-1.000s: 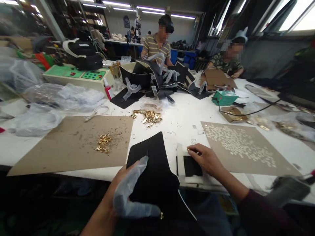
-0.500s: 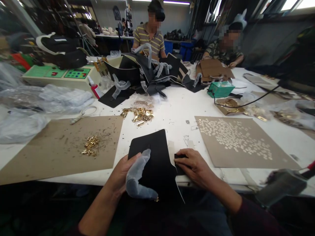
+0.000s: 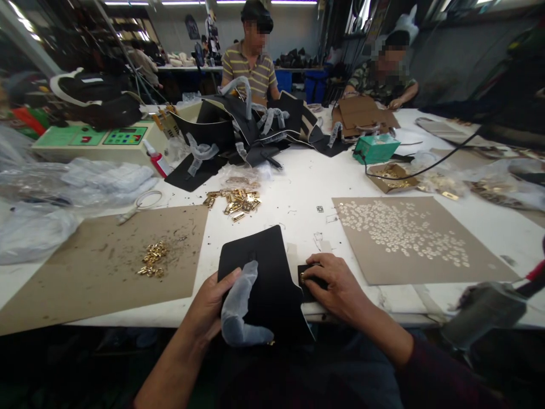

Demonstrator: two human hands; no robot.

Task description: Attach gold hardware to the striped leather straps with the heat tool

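Observation:
My left hand (image 3: pixel 213 304) grips the left edge of a black leather bag panel (image 3: pixel 268 284), thumb on its face and the other fingers behind. A handle wrapped in translucent plastic (image 3: pixel 238 309) hangs across the panel, with gold metal at its lower end. My right hand (image 3: pixel 334 284) rests at the table's front edge, fingers closed over a small black piece (image 3: pixel 314 291) to the right of the panel. A bit of gold metal fitting (image 3: pixel 302 277) shows by its fingertips. Whether the black piece joins the panel is hidden.
Gold fittings (image 3: pixel 154 258) lie on the left brown board (image 3: pixel 97 284); gold plates (image 3: pixel 236 203) form a pile beyond. Pale washers (image 3: pixel 395 227) cover the right board (image 3: pixel 383 272). A grey-handled tool (image 3: pixel 483 315) stands at right. Two people sit across the table behind black panels (image 3: pixel 238 130).
The view has shifted slightly. My right fingers have lifted and curled a little, so the gold fitting now shows beneath them. My left hand keeps its hold on the panel.

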